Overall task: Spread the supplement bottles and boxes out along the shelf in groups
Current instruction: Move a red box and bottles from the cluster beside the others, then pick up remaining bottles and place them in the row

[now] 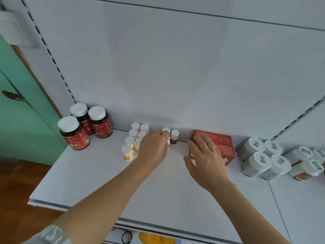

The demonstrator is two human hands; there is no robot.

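Observation:
On the white shelf (109, 182), three red "Fe" bottles (84, 127) stand at the back left. A cluster of several small white-capped bottles with orange labels (133, 140) sits in the middle. My left hand (153, 148) curls round small white-capped bottles (166, 131) next to a dark red small bottle (174, 137). My right hand (204, 159) hovers with spread, straight fingers over the front of two red boxes (219, 143). Several white-lidded jars (262, 157) stand to the right.
Further right are more white-lidded jars with red labels (306, 164). A green cabinet door (21, 111) and wooden floor lie left of the shelf. The shelf's back panel rises behind everything. Items on a lower shelf show under the front edge.

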